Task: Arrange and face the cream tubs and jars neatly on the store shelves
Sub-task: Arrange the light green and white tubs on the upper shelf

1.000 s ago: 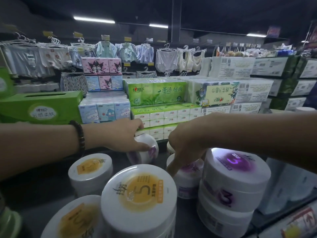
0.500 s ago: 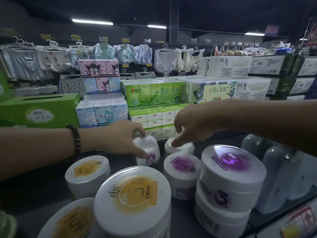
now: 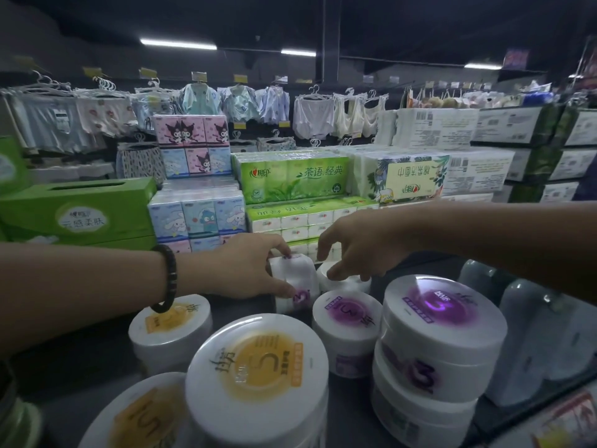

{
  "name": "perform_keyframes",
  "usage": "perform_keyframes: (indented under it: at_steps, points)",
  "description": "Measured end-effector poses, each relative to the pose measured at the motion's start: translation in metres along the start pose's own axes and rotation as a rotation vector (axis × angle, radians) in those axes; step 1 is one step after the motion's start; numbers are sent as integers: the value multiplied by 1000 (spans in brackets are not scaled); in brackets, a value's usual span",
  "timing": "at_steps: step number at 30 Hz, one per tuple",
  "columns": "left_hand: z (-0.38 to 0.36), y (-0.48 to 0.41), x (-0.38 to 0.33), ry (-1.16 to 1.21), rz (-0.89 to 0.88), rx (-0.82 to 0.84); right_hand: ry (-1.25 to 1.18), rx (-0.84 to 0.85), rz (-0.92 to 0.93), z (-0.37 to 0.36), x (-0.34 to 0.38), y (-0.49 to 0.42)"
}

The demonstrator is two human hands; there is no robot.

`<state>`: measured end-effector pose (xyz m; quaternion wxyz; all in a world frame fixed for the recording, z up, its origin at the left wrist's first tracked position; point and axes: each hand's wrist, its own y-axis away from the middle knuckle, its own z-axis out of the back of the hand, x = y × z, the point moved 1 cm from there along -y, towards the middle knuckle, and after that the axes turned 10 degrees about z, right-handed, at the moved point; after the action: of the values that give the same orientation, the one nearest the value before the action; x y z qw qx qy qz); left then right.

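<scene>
White cream tubs stand on a dark shelf [image 3: 74, 363]. My left hand [image 3: 248, 266] grips a small purple-marked tub [image 3: 295, 282], which is tipped on its side at the back. My right hand [image 3: 355, 250] hovers with curled fingers over a small white tub [image 3: 344, 284] behind the others, fingertips touching its lid. In front stand a purple-lid tub [image 3: 349, 324], a stack of two large purple tubs [image 3: 442, 337], a large yellow-lid tub [image 3: 258, 370], a smaller yellow tub [image 3: 169, 324] and another yellow lid [image 3: 135, 415] at the bottom edge.
Pale grey bottles [image 3: 533, 324] stand at the right of the shelf. Behind the shelf are green tissue boxes [image 3: 80, 208], cartoon tissue packs [image 3: 197, 215] and green tissue bundles [image 3: 290, 176]. Clothes hang on a rack [image 3: 226, 101] at the back.
My right hand lifted off the front purple tub and moved back to the small white tub. My left hand has turned the small purple tub further onto its side.
</scene>
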<state>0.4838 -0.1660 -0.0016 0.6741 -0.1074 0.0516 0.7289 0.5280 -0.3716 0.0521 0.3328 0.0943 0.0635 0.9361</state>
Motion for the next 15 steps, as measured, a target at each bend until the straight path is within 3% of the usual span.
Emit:
perform_keyframes:
  at_steps: [15]
  points:
    - [14, 4, 0, -25, 15, 42, 53, -67, 38, 8, 8, 7]
